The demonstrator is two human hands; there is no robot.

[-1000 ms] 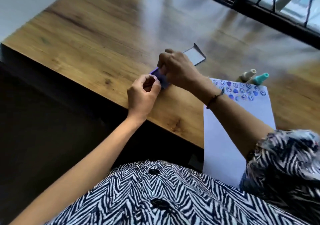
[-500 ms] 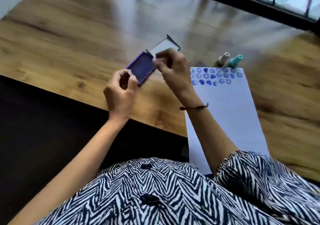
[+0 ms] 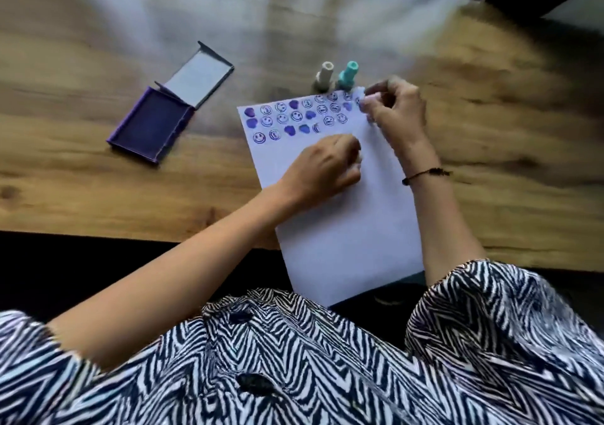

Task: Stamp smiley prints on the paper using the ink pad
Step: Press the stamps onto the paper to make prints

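Roughly three rows of purple prints top the white paper sheet (image 3: 343,228), most still blank; the curled left hand (image 3: 327,163) steadies it, the right hand (image 3: 395,107) pinches something small, and the open purple ink pad (image 3: 150,127) lies apart.

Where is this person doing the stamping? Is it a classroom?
Can't tell for sure. It looks like a wooden desk used for crafts: stamped paper, an open purple ink pad, and two small stamps nearby.
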